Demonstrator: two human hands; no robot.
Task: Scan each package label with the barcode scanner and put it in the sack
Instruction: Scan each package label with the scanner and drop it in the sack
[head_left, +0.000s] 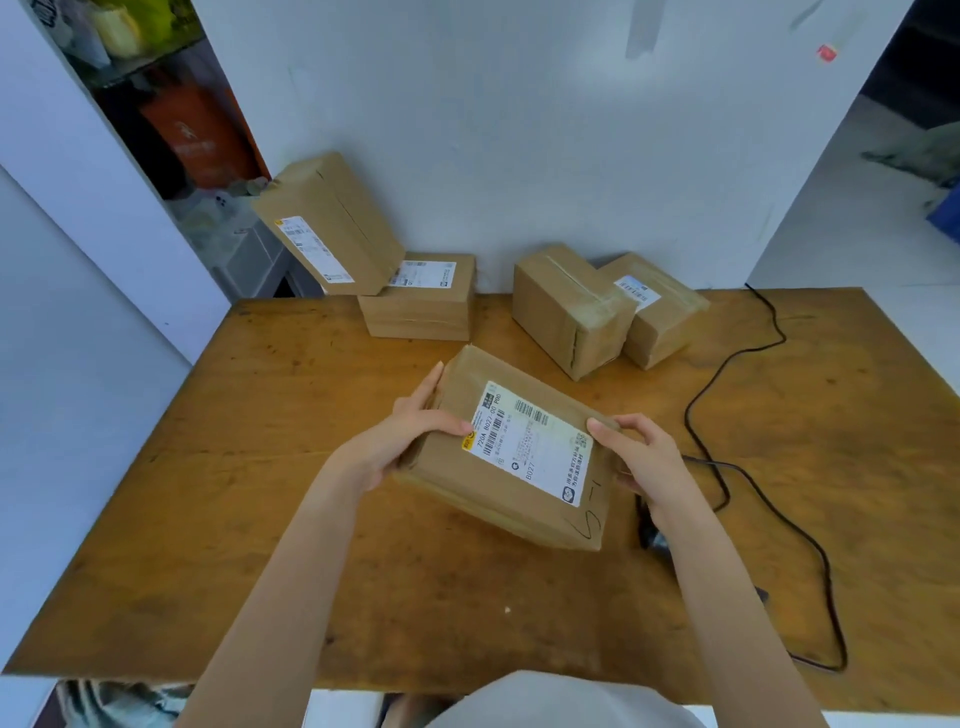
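I hold a brown cardboard package (519, 493) above the middle of the wooden table (260, 467), its white shipping label (530, 441) facing up. My left hand (410, 431) grips its left end, thumb on top beside the label. My right hand (644, 457) grips the right end with curled fingers. A black barcode scanner (652, 535) lies on the table just under my right wrist, mostly hidden, with its black cable (727, 364) trailing off to the right. No sack is clearly in view.
Several other brown packages stand at the table's far edge against the wall: two stacked at the left (421, 296), the upper one (327, 223) tilted, and two at the right (571, 312). Shelves with goods (171, 119) stand at the far left.
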